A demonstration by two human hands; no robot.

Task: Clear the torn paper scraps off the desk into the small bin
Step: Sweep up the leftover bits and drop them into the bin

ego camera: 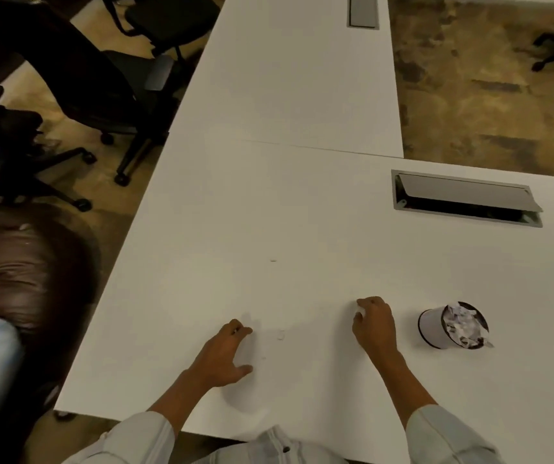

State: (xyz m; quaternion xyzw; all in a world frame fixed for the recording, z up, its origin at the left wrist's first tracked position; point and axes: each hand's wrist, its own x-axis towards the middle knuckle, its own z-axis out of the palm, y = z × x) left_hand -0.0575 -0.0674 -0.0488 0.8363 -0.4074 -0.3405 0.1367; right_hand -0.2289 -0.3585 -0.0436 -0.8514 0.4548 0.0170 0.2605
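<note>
A small round bin (436,329) with a grey wall and black rim stands on the white desk (269,212) at the right, filled with crumpled white paper scraps (463,324). My right hand (374,324) rests just left of the bin, fingers curled around what looks like a white scrap at the fingertips. My left hand (223,353) lies on the desk with fingers spread and nothing in it. A few tiny white scraps (280,334) lie between my hands, and one small scrap (273,260) lies farther out.
An open grey cable hatch (466,199) is set in the desk at the right back. A second hatch (362,10) lies far back. Black office chairs (68,95) stand to the left, and a brown leather seat (17,272) sits by the desk's left edge.
</note>
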